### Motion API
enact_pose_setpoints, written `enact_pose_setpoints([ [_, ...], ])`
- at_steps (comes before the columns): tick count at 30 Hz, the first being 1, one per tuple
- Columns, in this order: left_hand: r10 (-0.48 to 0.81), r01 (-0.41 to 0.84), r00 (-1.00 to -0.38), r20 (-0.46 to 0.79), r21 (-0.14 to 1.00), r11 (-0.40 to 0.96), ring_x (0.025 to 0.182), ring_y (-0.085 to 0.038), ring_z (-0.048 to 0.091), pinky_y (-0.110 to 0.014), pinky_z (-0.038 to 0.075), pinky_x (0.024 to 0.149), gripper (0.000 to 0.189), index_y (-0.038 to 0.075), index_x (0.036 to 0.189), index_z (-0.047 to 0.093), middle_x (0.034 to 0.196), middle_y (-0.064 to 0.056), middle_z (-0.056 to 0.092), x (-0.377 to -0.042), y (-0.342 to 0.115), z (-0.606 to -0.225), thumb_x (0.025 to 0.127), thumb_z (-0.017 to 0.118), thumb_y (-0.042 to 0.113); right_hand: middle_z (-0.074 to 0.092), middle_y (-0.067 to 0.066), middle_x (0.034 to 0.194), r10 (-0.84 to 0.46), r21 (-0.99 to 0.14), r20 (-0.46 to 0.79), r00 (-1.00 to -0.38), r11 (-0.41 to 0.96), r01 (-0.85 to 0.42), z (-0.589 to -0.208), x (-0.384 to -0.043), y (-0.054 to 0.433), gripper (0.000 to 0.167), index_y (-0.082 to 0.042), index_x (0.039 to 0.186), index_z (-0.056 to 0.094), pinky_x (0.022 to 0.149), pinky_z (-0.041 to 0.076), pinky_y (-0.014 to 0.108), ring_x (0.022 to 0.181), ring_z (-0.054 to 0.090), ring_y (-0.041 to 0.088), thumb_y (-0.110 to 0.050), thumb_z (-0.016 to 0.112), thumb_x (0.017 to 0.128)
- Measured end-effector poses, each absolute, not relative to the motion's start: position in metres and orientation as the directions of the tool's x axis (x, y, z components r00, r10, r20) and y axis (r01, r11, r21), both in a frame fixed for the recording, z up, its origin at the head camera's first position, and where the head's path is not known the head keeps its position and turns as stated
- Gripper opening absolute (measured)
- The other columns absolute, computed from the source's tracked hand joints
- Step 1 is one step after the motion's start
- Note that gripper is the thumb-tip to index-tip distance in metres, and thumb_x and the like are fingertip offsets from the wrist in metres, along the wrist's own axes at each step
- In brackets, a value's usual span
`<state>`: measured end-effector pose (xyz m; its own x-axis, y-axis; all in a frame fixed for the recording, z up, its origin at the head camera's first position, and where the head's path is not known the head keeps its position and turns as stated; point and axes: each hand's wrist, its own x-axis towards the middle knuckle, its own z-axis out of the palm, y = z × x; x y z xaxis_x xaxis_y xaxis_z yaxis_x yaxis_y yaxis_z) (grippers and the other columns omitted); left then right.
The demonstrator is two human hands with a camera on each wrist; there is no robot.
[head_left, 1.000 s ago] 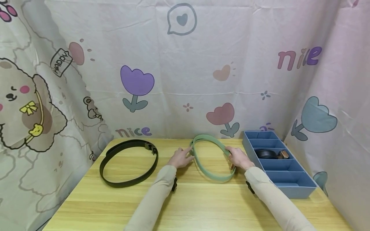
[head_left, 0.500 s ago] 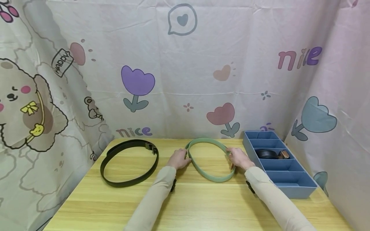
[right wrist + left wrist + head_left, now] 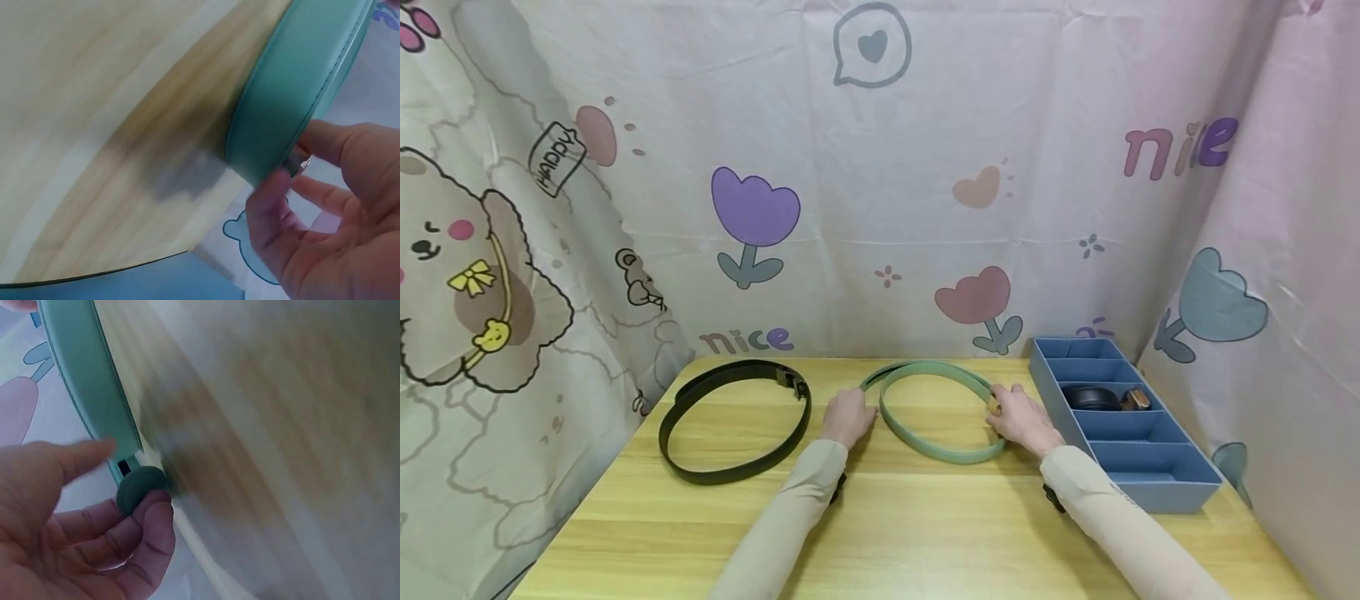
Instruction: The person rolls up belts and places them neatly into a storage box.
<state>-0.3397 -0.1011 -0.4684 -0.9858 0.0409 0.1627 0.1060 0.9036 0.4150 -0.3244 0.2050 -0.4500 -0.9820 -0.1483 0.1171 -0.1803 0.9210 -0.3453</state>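
Observation:
A light green belt (image 3: 942,454) lies looped on the table in the head view. My left hand (image 3: 848,417) grips its free end at the loop's left. Seen from the left wrist, the rounded belt tip (image 3: 139,487) is against the curled fingers, with the thumb above it. At the loop's right side, my right hand (image 3: 1022,419) holds the belt by its buckle. The right wrist view shows thumb and fingers around the belt's edge, mostly covering the metal buckle (image 3: 297,161). A black belt (image 3: 730,475) lies in its own loop left of my left hand.
Right of my right hand stands a blue divided box (image 3: 1157,496) with several compartments. One compartment holds a rolled black belt (image 3: 1092,398) with a gold-coloured buckle (image 3: 1137,400). A printed curtain (image 3: 880,167) hangs behind the wooden table (image 3: 940,542).
My left hand has moved left, drawing the green belt's end out from the loop. The loop's upper part sits lower and wider. The right hand stays at the buckle side; the black belt is still.

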Motion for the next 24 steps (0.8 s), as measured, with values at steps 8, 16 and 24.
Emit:
enact_pose_setpoints([
  [8,0.261,0.225,-0.965,-0.029,0.421,0.879,0.043,-0.009,0.040,-0.024,0.032,0.043,0.041,0.015,0.052,0.054,0.046,0.006,0.046,-0.331,-0.111,-0.459,0.088,0.070,0.028,0.063,0.016,0.099,-0.226,-0.369,0.245,-0.943,0.878,-0.306,-0.455,-0.339,0.210,0.026,0.001,0.115,0.067,0.075,0.051,0.046,0.088,0.058,0.028,-0.003,0.066,0.089],
  [16,0.499,0.328,-0.843,-0.203,0.541,0.774,0.051,-0.014,0.058,-0.027,0.047,0.052,0.019,0.011,0.082,0.073,0.064,-0.007,0.068,-0.325,-0.119,-0.451,0.084,0.077,0.029,0.069,0.014,0.109,-0.449,-0.235,0.334,-0.829,0.812,-0.535,-0.460,-0.328,0.183,0.023,-0.003,0.108,0.071,0.089,0.051,0.050,0.102,0.063,0.034,-0.017,0.070,0.089],
  [24,0.356,0.311,-0.931,-0.076,0.343,0.886,0.076,-0.017,0.054,-0.036,0.048,0.073,0.022,0.011,0.092,0.065,0.088,-0.003,0.060,-0.325,-0.125,-0.450,0.080,0.081,0.021,0.062,-0.009,0.071,-0.668,-0.230,0.193,-0.719,0.681,-0.695,-0.462,-0.296,0.147,0.011,-0.015,0.082,0.068,0.056,0.042,0.023,0.062,0.050,0.003,-0.022,0.069,0.090],
])
